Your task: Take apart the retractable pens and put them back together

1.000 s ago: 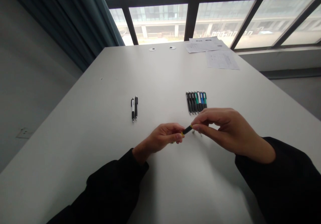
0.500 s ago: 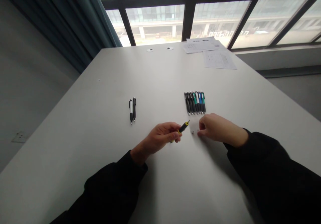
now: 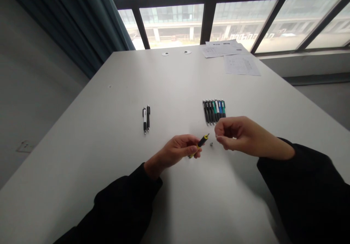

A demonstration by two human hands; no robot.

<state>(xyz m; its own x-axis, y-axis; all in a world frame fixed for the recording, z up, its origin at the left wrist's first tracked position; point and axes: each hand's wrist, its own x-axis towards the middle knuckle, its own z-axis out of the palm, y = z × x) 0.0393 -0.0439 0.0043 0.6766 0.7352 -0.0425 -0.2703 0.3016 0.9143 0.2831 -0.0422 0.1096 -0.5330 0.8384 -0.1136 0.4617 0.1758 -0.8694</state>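
Farthest left of the loose things, a pair of pens (image 3: 144, 117) lies on the white table (image 3: 175, 87), one white and black, one dark, well clear of both hands and so at little risk, I judge, unless a sleeve sweeps across. Next comes the left hand (image 3: 176, 150), thumb and fingers pinching a yellow-and-black pen (image 3: 202, 141) above the tabletop, with its open end tilted up toward the right and a thin point poking out of the yellow rim. Should that end dip, the insert could slide out, since no cap seems to cover it; a slack pinch could also let the barrel roll. To the right of this, a small silvery piece (image 3: 211, 144) rests on the table between the hands, and being so small it could be knocked away by a brushing knuckle. Beyond it lies a row of pens (image 3: 210, 112), packed side by side, their lower ends near the fingers; a careless wrist could push them askew. Rightmost, the right hand (image 3: 242, 137) is raised, with thumb and forefinger drawn close together. A pale speck shows at their tips, but I cannot tell whether they pinch a part; if they do, something that tiny could slip and bounce off unseen.
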